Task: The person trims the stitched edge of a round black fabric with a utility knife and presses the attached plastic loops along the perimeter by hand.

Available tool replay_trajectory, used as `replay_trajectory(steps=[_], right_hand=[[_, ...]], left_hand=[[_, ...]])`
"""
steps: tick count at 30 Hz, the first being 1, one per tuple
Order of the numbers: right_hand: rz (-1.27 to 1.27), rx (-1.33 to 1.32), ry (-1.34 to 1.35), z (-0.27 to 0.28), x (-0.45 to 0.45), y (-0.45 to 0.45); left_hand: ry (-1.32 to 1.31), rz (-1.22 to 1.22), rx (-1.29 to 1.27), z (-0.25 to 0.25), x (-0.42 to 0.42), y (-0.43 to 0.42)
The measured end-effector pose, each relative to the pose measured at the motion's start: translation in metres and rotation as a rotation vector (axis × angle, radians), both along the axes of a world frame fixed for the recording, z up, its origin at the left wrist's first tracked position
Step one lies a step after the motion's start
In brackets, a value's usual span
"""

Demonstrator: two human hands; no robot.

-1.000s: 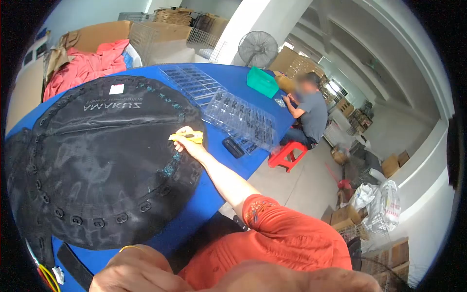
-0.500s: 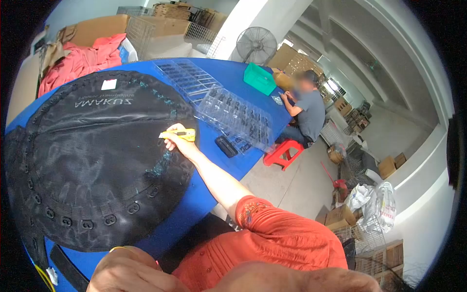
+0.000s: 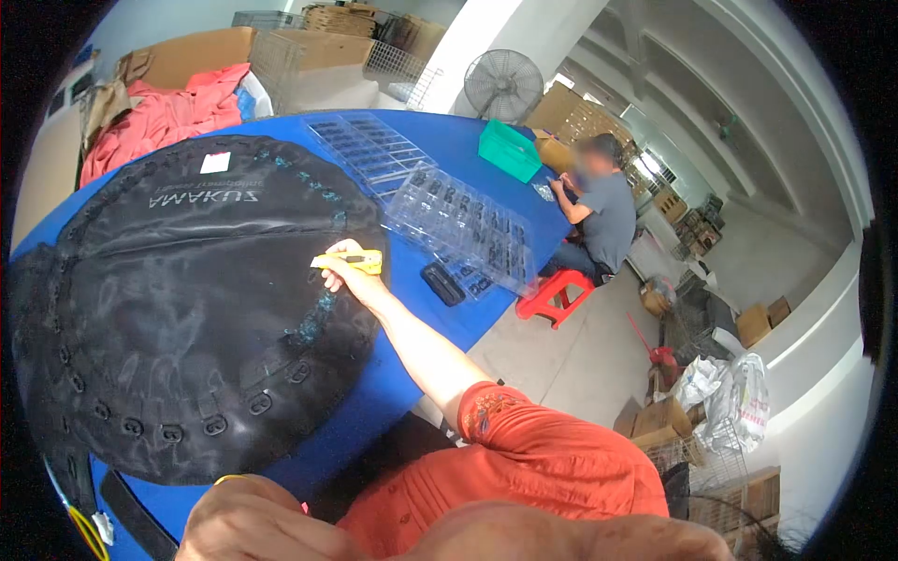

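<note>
The right hand's [image 3: 347,271] grip pinches a yellow utility knife [image 3: 369,263] over the round black mesh mat [image 3: 192,304] lying across the blue-topped table [image 3: 449,139]; the left grip I can't make out.

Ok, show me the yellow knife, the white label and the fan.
Yellow knife [image 3: 369,262]: head view, on its handle.
White label [image 3: 215,163]: head view, middle of its face.
Fan [image 3: 503,85]: head view, middle of its round grille.

Vs. a second ago: black round mat [image 3: 187,299] slid slightly left, its right edge a bit farther from the black case [image 3: 442,284]. Right hand [image 3: 346,271] with yellow cutter [image 3: 363,261] also slightly left. View tilted a little.
</note>
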State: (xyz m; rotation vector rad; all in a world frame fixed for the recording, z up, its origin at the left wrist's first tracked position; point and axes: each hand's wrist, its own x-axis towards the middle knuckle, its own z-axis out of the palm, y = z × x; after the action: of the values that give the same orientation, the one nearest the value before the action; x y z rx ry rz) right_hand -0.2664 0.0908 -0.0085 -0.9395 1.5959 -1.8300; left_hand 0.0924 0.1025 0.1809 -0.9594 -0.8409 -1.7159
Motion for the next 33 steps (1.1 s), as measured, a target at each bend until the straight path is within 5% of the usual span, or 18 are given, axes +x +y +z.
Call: replay_trajectory(steps=[33], right_hand=[[0.061,0.028,0.001,-0.006,-0.007,-0.003]], left_hand=[[-0.254,0.288,0.001,-0.001,-0.016,0.009]])
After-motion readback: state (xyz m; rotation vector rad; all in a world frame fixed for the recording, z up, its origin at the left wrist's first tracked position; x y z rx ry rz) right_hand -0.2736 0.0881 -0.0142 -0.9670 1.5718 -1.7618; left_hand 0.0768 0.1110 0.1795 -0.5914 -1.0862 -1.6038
